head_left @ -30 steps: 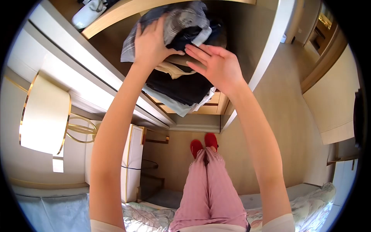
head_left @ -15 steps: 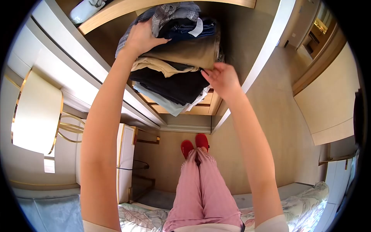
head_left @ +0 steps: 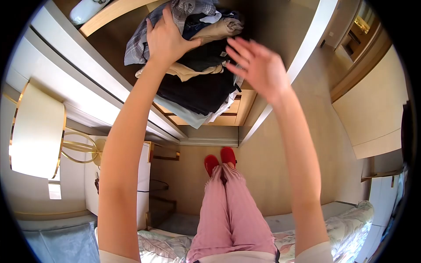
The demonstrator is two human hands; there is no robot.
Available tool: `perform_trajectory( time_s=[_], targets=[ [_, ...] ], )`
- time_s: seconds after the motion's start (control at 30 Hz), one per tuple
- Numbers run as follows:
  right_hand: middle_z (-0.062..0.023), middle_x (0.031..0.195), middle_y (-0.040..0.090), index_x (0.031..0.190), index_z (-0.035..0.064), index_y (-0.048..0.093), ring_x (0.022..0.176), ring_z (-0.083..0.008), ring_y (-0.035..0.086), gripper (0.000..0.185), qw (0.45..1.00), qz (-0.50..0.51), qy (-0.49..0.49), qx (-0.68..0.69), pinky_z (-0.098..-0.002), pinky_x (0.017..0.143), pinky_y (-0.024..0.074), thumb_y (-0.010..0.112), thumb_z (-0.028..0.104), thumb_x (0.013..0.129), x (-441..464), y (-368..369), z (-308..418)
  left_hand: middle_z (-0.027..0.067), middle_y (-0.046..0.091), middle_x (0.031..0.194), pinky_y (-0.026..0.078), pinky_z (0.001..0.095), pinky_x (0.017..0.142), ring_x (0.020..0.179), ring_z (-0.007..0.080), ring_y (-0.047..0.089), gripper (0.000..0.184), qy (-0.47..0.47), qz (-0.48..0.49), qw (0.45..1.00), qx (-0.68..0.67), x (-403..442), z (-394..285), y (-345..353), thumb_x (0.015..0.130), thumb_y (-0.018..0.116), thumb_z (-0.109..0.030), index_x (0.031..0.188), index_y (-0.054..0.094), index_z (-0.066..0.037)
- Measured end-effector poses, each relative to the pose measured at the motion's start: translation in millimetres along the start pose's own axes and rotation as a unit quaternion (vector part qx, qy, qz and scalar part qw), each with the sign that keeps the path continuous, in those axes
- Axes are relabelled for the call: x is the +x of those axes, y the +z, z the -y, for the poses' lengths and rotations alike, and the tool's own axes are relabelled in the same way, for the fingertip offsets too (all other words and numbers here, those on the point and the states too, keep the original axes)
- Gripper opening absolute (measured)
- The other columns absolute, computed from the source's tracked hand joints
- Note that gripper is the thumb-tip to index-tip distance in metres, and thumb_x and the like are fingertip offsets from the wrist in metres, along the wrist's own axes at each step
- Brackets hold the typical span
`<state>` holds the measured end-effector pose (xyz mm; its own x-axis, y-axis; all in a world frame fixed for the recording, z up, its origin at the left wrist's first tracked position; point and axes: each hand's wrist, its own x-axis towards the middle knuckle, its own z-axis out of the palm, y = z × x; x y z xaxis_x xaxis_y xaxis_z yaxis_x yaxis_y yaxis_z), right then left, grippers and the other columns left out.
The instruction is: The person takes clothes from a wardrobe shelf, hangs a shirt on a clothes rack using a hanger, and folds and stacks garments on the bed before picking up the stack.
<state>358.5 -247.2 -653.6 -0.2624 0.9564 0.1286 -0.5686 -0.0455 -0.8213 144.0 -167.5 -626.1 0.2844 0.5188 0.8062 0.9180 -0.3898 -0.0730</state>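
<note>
A stack of folded clothes sits in the wardrobe in front of me. My left hand (head_left: 169, 43) lies over the stack's left side, fingers and thumb spread, against a plaid garment (head_left: 137, 47). My right hand (head_left: 262, 68) is open beside the stack's right side, fingers spread. Near the top, a khaki garment (head_left: 219, 30) has its front edge turned back. Below it show a black garment (head_left: 204, 58) with a small label, a beige one (head_left: 186, 72), a larger black one (head_left: 197, 94), and a pale blue-grey one (head_left: 189, 116).
A curved wooden shelf edge (head_left: 103, 22) runs above the stack. White door frames (head_left: 302, 57) flank the opening. To the left stands a lamp with a white shade (head_left: 37, 129). My red slippers (head_left: 228, 155) are on the wooden floor. A bed with leaf-patterned bedding (head_left: 346, 225) is behind me.
The khaki garment's front has been folded back, uncovering the black garment beneath. My right hand has let go of the stack and lifted up and right. My left hand has shifted slightly right.
</note>
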Motion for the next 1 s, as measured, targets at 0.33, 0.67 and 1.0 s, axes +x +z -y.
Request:
perform_trajectory(
  time_s=[0.33, 0.67, 1.0],
  targets=[
    [-0.0074, 0.088, 0.059, 0.107, -0.0045, 0.051, 0.081, -0.0131, 0.059, 0.057, 0.967, -0.191, 0.119, -0.118, -0.0256, 0.067, 0.0505, 0.074, 0.037, 0.075, -56.6, 0.8, -111.4, 0.0188, 0.061, 0.063, 0.034, 0.0502, 0.102, 0.072, 0.0369, 0.064, 0.097, -0.019, 0.040, 0.998, 0.038, -2.9, 22.1, -1.2, 0.057, 0.079, -0.053, 0.113, 0.031, 0.011],
    [-0.0034, 0.069, 0.053, 0.084, -0.0023, 0.052, 0.057, -0.0107, 0.055, 0.022, 0.978, -0.193, -0.052, -0.057, -0.0250, 0.049, 0.0486, 0.068, 0.014, 0.081, -13.6, 19.7, -113.7, 0.0153, 0.058, 0.057, 0.032, 0.0536, 0.103, 0.068, 0.0375, 0.062, 0.098, 0.024, 0.021, 0.999, 0.044, -10.4, 16.9, -1.4, 0.058, 0.078, -0.055, 0.111, 0.032, 0.013],
    [-0.0111, 0.093, 0.060, 0.087, -0.0054, 0.056, 0.090, -0.0214, 0.062, 0.005, 0.985, -0.164, 0.023, 0.054, -0.0307, 0.081, 0.0544, 0.055, 0.000, 0.087, 30.1, 16.1, -51.4, 0.0236, 0.039, 0.135, 0.017, 0.0578, 0.107, 0.120, 0.0372, 0.047, 0.125, 0.135, 0.220, 0.965, -0.037, -26.4, 13.5, -27.0, 0.051, 0.074, -0.068, 0.137, 0.022, 0.007]
  ],
)
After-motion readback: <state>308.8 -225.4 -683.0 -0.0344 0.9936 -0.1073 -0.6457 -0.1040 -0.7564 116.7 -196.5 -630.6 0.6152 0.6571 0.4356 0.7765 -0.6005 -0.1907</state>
